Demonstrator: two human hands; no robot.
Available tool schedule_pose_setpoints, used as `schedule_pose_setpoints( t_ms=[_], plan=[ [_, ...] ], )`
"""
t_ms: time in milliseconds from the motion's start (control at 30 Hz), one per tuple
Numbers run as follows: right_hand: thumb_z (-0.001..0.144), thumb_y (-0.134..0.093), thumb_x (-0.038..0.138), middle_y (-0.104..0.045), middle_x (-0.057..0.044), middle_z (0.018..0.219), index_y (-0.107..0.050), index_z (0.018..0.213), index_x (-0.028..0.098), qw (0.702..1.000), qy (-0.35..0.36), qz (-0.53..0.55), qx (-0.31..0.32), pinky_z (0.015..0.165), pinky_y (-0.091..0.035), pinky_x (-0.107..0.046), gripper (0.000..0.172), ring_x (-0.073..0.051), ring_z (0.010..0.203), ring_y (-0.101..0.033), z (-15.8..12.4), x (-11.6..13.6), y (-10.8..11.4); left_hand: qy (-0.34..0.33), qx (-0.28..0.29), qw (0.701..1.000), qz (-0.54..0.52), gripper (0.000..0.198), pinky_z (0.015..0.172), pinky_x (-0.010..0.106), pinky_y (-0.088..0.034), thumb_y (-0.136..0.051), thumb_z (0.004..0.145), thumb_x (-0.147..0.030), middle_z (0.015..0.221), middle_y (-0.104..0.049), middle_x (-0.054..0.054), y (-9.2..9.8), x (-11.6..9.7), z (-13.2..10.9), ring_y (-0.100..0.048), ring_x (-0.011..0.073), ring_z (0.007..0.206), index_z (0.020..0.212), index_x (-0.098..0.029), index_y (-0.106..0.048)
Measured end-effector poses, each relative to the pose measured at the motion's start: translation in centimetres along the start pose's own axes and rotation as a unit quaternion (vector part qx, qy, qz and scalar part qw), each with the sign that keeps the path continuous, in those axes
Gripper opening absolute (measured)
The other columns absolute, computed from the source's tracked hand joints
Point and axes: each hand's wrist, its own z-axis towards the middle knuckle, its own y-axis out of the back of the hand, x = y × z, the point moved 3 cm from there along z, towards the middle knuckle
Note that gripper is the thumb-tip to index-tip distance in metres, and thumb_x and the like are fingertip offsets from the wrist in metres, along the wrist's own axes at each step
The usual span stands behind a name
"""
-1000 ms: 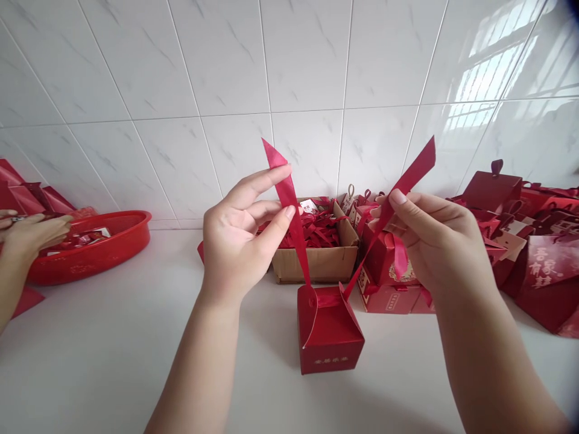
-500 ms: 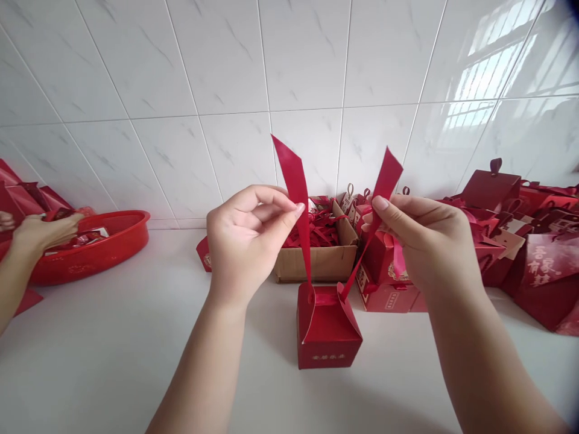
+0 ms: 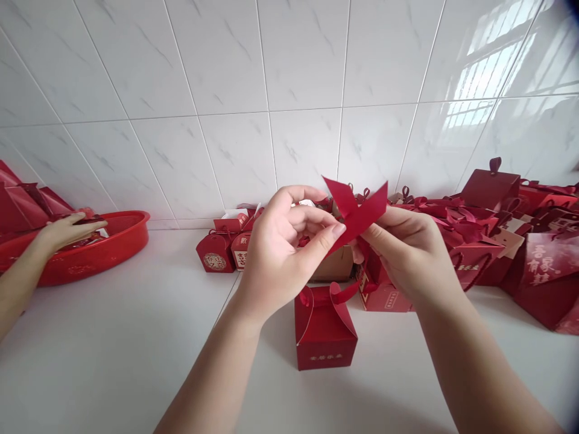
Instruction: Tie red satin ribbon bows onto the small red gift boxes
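A small red gift box (image 3: 326,346) stands upright on the white surface, with a red ribbon (image 3: 362,217) threaded through its top flaps. The ribbon's two slanted ends cross each other above the box. My left hand (image 3: 294,247) pinches the ribbon between thumb and forefinger, its other fingers curled. On the other side, my right hand (image 3: 409,247) also pinches the ribbon close to the crossing. Part of the ribbon is hidden behind my hands.
A cardboard box (image 3: 337,268) stands behind my hands. Several red gift boxes (image 3: 391,298) and bags crowd the right, and more boxes (image 3: 217,256) stand at left by the tiled wall. At far left a co-worker's hand (image 3: 67,232) reaches over a red basin (image 3: 129,241).
My hands have come together and lower, so the ribbon ends, upright and apart before, now cross. The co-worker's hand has moved right over the basin.
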Motion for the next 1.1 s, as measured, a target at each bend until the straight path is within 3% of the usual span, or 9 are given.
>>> schedule_pose_setpoints(
  t_ms=[167,400,500,600,700,900,1000,1100],
  plan=[
    [0.089,-0.055,0.021,-0.059,0.001,0.063,-0.072,0.090,0.020,0.999,-0.001,-0.002,0.045,0.044,-0.042,-0.022,0.017,-0.009,0.050,-0.052,-0.2,0.3,-0.5,-0.014,-0.004,1.000,0.010,0.032,0.064,0.024,-0.055,-0.068,0.078,-0.019,0.078,-0.068,0.000,0.1,0.2,0.1,-0.066,0.0134,0.071,0.105,-0.019,-0.051],
    [0.086,-0.060,0.023,-0.060,0.000,0.068,-0.071,0.088,0.019,0.997,-0.012,0.000,0.073,0.047,-0.045,-0.022,0.012,-0.009,0.053,-0.054,-0.2,0.4,-1.0,-0.089,-0.026,0.995,0.038,0.005,0.058,0.024,-0.055,-0.065,0.080,-0.016,0.076,-0.068,0.001,-0.1,0.5,0.1,-0.066,0.0127,0.066,0.084,-0.017,-0.062],
    [0.087,-0.060,0.026,-0.062,0.000,0.073,-0.068,0.099,0.022,0.998,-0.014,0.030,0.059,0.050,-0.047,-0.023,0.015,-0.009,0.054,-0.055,-0.1,0.2,-1.1,-0.113,-0.041,0.990,0.070,0.005,0.057,0.023,-0.054,-0.066,0.079,-0.015,0.078,-0.069,0.001,0.1,0.8,0.1,-0.067,0.0127,0.066,0.082,-0.018,-0.064],
    [0.089,-0.058,0.025,-0.063,0.001,0.072,-0.068,0.099,0.024,0.997,-0.013,0.067,0.044,0.055,-0.048,-0.021,0.014,-0.008,0.058,-0.056,0.0,-0.1,-1.0,-0.124,-0.036,0.986,0.104,0.004,0.066,0.026,-0.056,-0.065,0.079,-0.016,0.082,-0.070,0.001,0.4,1.0,0.1,-0.068,0.0149,0.074,0.082,-0.019,-0.066],
    [0.089,-0.058,0.024,-0.064,0.000,0.076,-0.070,0.088,0.022,0.996,-0.011,0.079,0.041,0.063,-0.051,-0.021,0.012,-0.009,0.066,-0.059,0.2,-0.4,-0.8,-0.102,0.003,0.991,0.081,0.006,0.075,0.030,-0.057,-0.062,0.082,-0.018,0.085,-0.070,0.003,0.6,1.0,0.2,-0.067,0.0159,0.078,0.087,-0.019,-0.065],
    [0.088,-0.058,0.020,-0.068,-0.001,0.079,-0.072,0.089,0.024,0.997,0.040,0.056,0.024,0.076,-0.053,-0.026,0.015,-0.013,0.077,-0.063,0.2,-0.4,-0.4,0.028,0.133,0.989,0.053,0.017,0.083,0.031,-0.054,-0.059,0.084,-0.019,0.102,-0.068,0.007,1.0,0.8,0.5,-0.064,0.0186,0.094,0.100,-0.018,-0.062],
    [0.088,-0.058,0.019,-0.068,-0.001,0.079,-0.073,0.087,0.024,0.997,0.057,0.049,0.026,0.077,-0.054,-0.028,0.015,-0.014,0.078,-0.064,0.2,-0.4,-0.4,0.073,0.161,0.984,0.033,0.016,0.083,0.032,-0.054,-0.058,0.086,-0.023,0.102,-0.069,0.006,1.2,0.9,0.4,-0.065,0.0186,0.094,0.099,-0.020,-0.064],
    [0.088,-0.058,0.023,-0.069,-0.002,0.080,-0.072,0.086,0.022,0.997,0.045,0.047,0.043,0.077,-0.055,-0.030,0.015,-0.016,0.081,-0.066,0.2,-0.6,-0.7,0.077,0.143,0.987,0.000,0.011,0.081,0.031,-0.056,-0.062,0.083,-0.026,0.097,-0.070,0.006,1.0,0.9,0.4,-0.066,0.0193,0.092,0.091,-0.020,-0.067]
  ],
)
